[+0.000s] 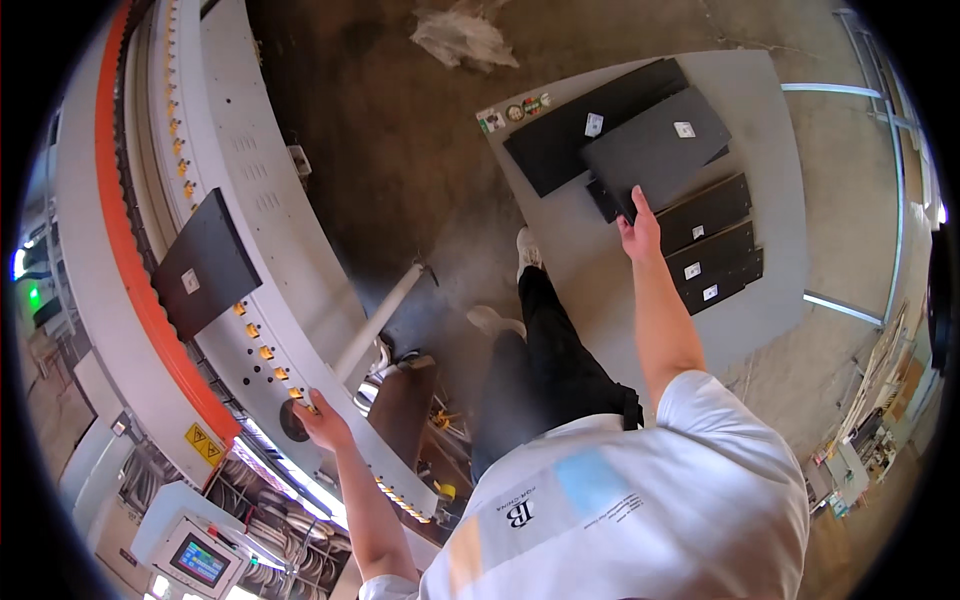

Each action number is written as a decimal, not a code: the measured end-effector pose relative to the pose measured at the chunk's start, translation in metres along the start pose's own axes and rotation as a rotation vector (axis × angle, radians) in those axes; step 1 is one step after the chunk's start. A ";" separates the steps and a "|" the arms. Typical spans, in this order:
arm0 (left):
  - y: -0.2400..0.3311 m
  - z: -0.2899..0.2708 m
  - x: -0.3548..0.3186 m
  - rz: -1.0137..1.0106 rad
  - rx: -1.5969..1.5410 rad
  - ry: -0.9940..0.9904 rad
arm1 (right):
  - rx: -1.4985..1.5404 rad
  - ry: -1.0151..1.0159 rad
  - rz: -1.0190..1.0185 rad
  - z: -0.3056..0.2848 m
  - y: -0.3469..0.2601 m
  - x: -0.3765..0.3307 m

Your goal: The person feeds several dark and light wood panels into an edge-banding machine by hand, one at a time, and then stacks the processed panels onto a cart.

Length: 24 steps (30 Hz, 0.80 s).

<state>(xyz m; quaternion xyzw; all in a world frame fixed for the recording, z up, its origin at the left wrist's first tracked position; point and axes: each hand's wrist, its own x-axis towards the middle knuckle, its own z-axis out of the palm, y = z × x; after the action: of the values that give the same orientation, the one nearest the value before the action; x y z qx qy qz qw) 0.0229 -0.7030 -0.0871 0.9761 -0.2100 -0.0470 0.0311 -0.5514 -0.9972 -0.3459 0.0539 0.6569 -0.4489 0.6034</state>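
Observation:
My right hand grips the near corner of a dark grey panel, thumb on top and fingers partly hidden beneath it. The panel has a small white label and overlaps a longer black panel. My left hand rests on the machine's edge beside a row of yellow rollers, fingers stretched out and holding nothing I can see. Farther along, another dark panel with a white label lies across the rollers against the machine's orange strip.
Several smaller black panels lie on the grey table to my right. A white bar juts from the long machine at left. A control screen is at lower left. Clear plastic sheeting lies on the floor.

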 end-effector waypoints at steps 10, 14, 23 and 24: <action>0.048 0.010 -0.040 0.433 -0.115 0.166 | -0.522 -0.166 -0.336 -0.049 0.002 -0.221; 0.095 0.011 -0.074 0.507 -0.794 -0.657 | -0.838 -0.249 -0.311 -0.069 0.002 -0.293; 0.120 -0.056 -0.125 0.369 -1.667 -1.051 | -1.270 -0.659 -0.410 -0.032 0.014 -0.380; 0.104 -0.062 -0.122 0.411 -1.692 -1.021 | -1.388 -0.659 -0.561 -0.041 0.024 -0.349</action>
<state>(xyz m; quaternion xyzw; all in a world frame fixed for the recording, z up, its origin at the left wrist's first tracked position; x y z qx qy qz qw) -0.1240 -0.7448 -0.0074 0.4413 -0.2600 -0.5865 0.6274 -0.4744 -0.7919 -0.0705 -0.6333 0.5631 -0.0670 0.5266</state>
